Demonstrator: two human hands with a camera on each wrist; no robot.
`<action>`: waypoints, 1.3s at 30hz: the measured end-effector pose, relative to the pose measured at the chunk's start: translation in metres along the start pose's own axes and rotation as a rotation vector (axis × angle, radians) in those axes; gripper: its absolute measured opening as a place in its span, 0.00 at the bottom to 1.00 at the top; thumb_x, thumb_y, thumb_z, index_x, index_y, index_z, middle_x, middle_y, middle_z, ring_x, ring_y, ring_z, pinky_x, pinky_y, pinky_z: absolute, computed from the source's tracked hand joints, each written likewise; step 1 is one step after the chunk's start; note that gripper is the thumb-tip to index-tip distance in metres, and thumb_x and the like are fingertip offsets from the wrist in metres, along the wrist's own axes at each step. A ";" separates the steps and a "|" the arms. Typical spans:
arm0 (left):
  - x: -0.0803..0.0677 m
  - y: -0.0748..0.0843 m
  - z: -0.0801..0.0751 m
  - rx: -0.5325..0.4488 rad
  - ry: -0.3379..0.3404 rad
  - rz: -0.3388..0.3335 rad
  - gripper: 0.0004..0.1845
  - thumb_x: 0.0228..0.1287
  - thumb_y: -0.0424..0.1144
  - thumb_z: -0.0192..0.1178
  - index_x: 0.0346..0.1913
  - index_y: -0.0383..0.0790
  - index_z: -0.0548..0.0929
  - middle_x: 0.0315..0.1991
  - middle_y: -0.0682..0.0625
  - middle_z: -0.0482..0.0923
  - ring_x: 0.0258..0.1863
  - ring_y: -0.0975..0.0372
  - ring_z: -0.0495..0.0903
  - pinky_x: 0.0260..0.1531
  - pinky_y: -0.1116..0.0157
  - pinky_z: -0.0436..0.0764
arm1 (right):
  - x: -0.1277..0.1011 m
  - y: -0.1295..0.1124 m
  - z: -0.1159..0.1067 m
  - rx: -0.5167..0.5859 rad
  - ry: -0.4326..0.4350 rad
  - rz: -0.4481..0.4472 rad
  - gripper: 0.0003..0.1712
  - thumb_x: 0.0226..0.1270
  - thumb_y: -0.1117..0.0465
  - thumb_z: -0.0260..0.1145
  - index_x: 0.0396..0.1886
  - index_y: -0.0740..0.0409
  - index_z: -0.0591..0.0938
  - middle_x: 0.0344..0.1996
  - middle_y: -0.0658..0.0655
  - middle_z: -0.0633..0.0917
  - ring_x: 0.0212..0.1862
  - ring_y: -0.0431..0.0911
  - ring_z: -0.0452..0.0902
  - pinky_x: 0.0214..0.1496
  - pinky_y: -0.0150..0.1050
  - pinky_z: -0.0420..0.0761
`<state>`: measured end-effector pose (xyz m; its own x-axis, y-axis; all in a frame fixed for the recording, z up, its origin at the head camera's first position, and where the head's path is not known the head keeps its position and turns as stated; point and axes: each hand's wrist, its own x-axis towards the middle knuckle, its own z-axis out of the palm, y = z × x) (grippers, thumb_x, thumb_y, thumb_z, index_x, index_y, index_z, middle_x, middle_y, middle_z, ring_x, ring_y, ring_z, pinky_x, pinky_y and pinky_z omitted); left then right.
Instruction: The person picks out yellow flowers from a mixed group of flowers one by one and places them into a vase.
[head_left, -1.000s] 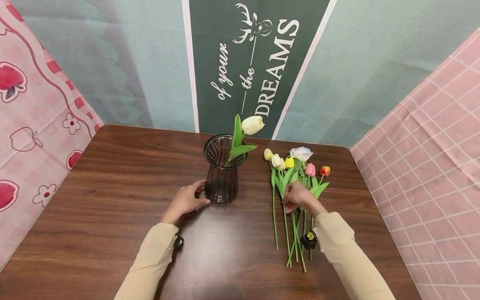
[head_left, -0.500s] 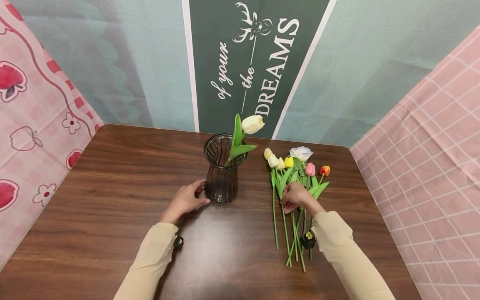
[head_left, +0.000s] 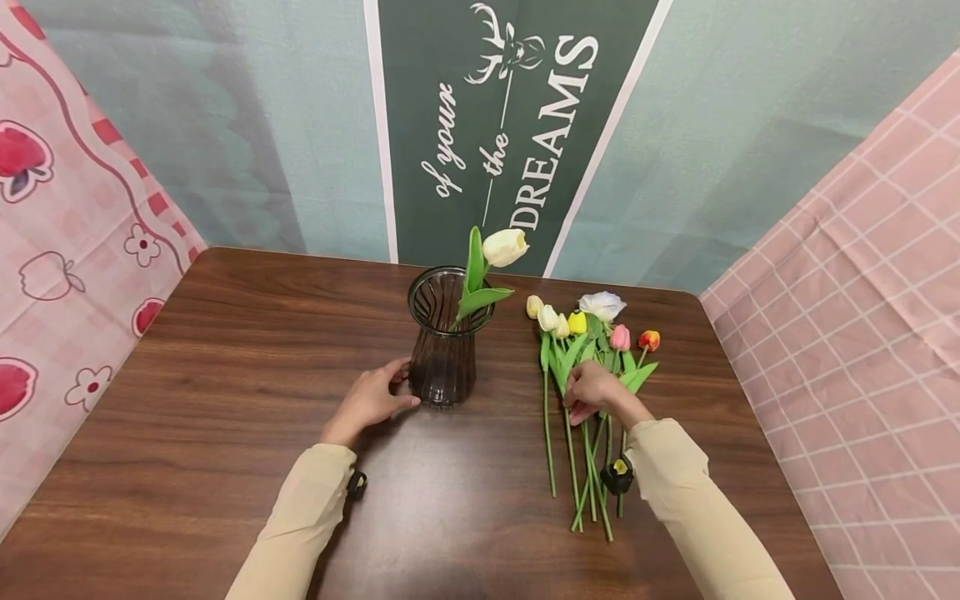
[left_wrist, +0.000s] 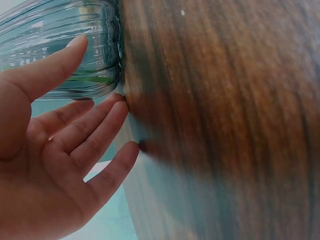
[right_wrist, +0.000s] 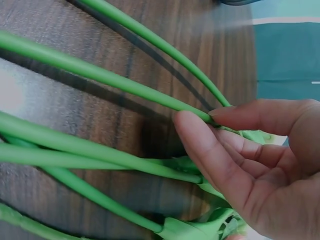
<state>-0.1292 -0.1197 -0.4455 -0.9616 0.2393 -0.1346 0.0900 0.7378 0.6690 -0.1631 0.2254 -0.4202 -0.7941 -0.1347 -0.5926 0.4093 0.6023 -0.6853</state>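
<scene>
Right hand (head_left: 592,390) pinches smooth green tulip stem (right_wrist: 125,82) near desk's (head_left: 225,400) right edge; left hand (head_left: 369,402), fingers straight, touches ribbed glass vase (head_left: 444,342).

Green wall banner (head_left: 517,125): "of your — the — DREAMS", white lettering.

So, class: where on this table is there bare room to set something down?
Bare wood lies left of the vase and left hand, and between the two sleeves at the near edge of the table. Crowded: the tulips under the right hand.
</scene>
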 end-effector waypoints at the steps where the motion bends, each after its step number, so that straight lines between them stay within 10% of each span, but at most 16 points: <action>1: 0.000 0.000 0.000 -0.001 0.000 0.002 0.36 0.51 0.42 0.66 0.63 0.34 0.66 0.48 0.39 0.78 0.51 0.47 0.74 0.54 0.50 0.67 | -0.001 -0.001 -0.001 0.005 -0.007 -0.003 0.07 0.49 0.81 0.56 0.22 0.70 0.69 0.14 0.64 0.75 0.15 0.49 0.77 0.23 0.43 0.81; 39: 0.000 -0.002 0.001 -0.010 0.007 0.000 0.35 0.51 0.41 0.66 0.63 0.35 0.67 0.48 0.39 0.78 0.51 0.47 0.74 0.53 0.50 0.68 | -0.039 -0.029 -0.050 0.045 -0.052 -0.135 0.04 0.56 0.76 0.54 0.31 0.72 0.67 0.21 0.63 0.79 0.24 0.48 0.80 0.31 0.44 0.82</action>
<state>-0.1294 -0.1201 -0.4480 -0.9634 0.2349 -0.1292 0.0877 0.7315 0.6761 -0.1666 0.2523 -0.3563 -0.8195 -0.2535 -0.5140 0.3206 0.5406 -0.7778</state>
